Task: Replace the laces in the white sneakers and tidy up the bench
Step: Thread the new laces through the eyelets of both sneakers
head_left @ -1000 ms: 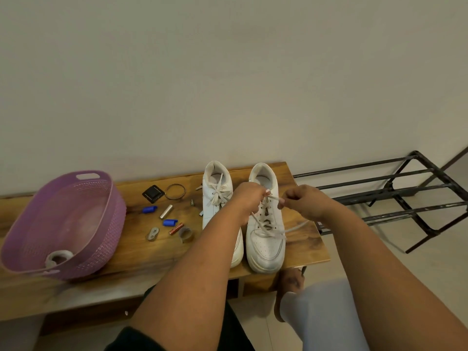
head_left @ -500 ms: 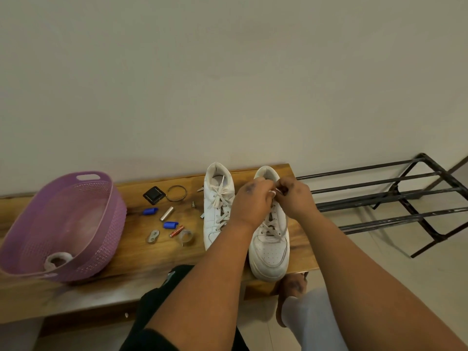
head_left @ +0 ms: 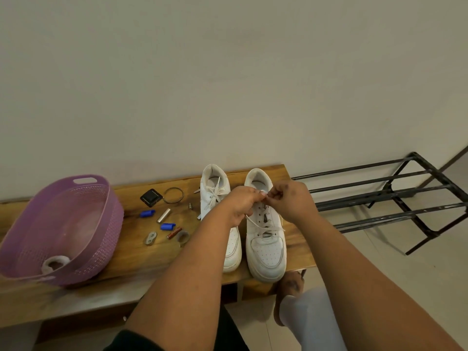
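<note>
No readable brand, label or writing on any item; shoes show only plain white panels. Two white sneakers stand side by side, toes toward the near edge, at the right end of the wooden bench (head_left: 157, 252). Left sneaker (head_left: 229, 249) is laced, its lace ends loose over the tongue. Right sneaker (head_left: 266, 249) has a perforated toe, thick sole, and a pale lace (head_left: 255, 223) crossing only the lower eyelets; upper eyelets show open and dark. Left hand (head_left: 243, 205) has fingers curled, pinching the lace above the right sneaker's collar, one strand running down from it to the eyelets. Right hand (head_left: 290, 200) meets it fingertip to fingertip, fingers curled and pinching the same lace end. Left of the shoes, small clutter: black square piece (head_left: 151, 197), twisted ring (head_left: 173, 195), two blue caps (head_left: 147, 213), silver cylinder (head_left: 163, 215), red-brown battery (head_left: 174, 232). Purple basket (head_left: 101, 224) sits at far left, a white roll (head_left: 54, 262) inside. Black metal rack (head_left: 395, 198) stands right of the bench.
</note>
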